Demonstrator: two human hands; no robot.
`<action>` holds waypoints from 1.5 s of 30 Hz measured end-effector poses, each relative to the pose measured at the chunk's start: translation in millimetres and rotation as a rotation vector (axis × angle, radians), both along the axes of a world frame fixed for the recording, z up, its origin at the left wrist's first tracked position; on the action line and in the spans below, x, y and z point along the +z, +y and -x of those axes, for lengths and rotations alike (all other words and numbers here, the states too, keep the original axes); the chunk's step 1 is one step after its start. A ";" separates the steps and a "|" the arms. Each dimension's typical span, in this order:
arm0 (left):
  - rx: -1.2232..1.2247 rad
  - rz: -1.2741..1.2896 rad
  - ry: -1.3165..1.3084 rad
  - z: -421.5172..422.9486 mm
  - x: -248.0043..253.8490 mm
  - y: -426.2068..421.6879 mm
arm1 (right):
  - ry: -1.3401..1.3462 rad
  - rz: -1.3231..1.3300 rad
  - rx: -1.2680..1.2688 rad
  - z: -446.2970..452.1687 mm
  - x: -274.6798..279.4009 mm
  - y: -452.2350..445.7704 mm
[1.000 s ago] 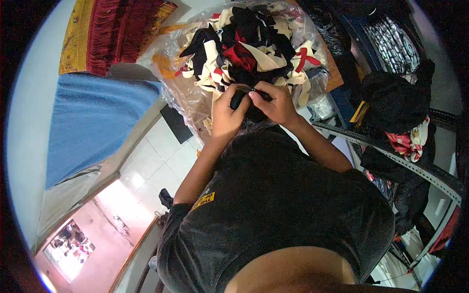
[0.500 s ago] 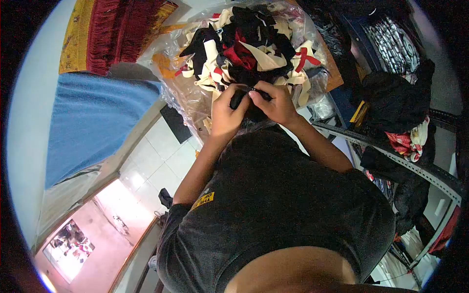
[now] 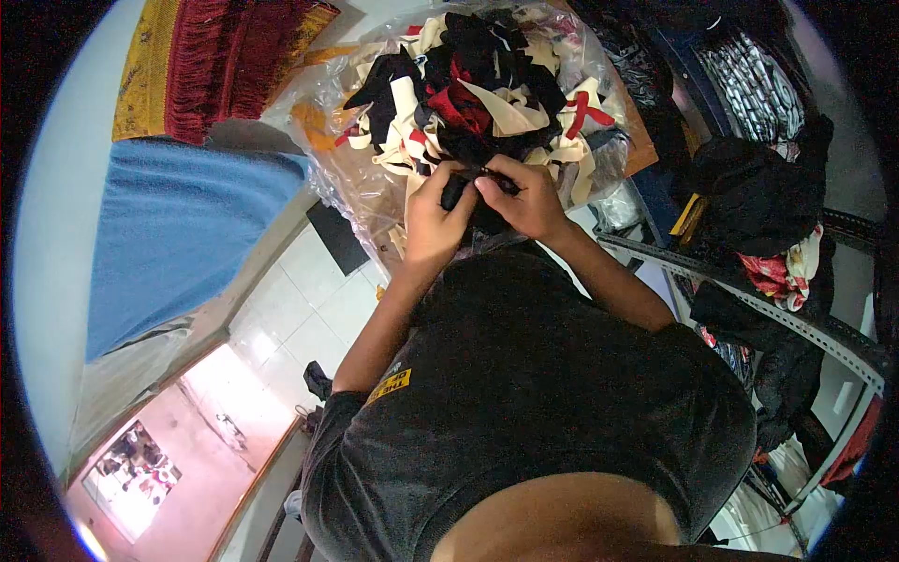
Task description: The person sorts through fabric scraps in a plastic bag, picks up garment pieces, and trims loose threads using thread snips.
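Observation:
A piece of black fabric [image 3: 456, 190] is pinched between my two hands, low in front of the heap. My left hand [image 3: 434, 214] is closed, its fingers and thumb gripping the fabric from the left. From the right, my right hand [image 3: 527, 199] grips the same fabric, thumb and fingertips meeting close to the left fingers. Just beyond them lies a heap of cloth pieces in black, cream [image 3: 501, 110] and red [image 3: 459, 106]. A clear plastic sheet or bag [image 3: 330, 173] spreads under the heap. The fabric's lower part blends into my dark shirt.
A blue cloth [image 3: 187, 234] and a fringed maroon textile [image 3: 229, 70] hang at left. To the right, a perforated metal frame [image 3: 749, 295] stands near black garments [image 3: 758, 192] and stacked packets [image 3: 752, 84]. White floor tiles [image 3: 309, 290] show below left.
My fingers have shifted slightly on the black fabric, with the right thumb a little lower. The heap and surroundings look the same.

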State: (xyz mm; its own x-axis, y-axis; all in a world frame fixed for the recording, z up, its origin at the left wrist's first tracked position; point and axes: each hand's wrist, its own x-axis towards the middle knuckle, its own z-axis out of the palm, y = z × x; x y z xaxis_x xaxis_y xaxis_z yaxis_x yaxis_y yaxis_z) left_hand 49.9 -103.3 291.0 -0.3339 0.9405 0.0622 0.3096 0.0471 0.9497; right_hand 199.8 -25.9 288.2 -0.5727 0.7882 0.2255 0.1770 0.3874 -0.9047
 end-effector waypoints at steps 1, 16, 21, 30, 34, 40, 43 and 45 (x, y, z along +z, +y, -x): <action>0.000 -0.002 0.000 0.3 1.0 0.3 | -0.016 0.012 -0.001 -0.1 4.6 -0.9; -0.012 -0.011 -0.008 -0.4 1.7 0.6 | -0.002 0.104 -0.015 -1.4 -1.6 -2.3; -0.003 0.011 0.038 -0.1 5.0 -1.9 | -0.012 0.110 0.055 -0.3 7.2 -1.7; 0.007 0.109 -0.051 2.0 4.8 -1.9 | -0.018 0.080 0.058 1.0 -5.8 5.5; 0.011 0.022 -0.141 2.0 -4.9 -1.2 | -0.004 0.053 -0.005 -0.4 -0.7 9.7; -0.063 0.037 -0.372 9.6 -12.1 -3.5 | 0.140 0.252 -0.180 -3.6 1.9 15.4; -0.024 0.098 -0.509 10.9 -13.1 -5.3 | 0.225 0.379 -0.134 -6.1 4.9 15.5; 0.026 0.049 -0.503 10.3 -13.7 -5.2 | 0.099 0.212 -0.021 -12.2 -2.5 17.2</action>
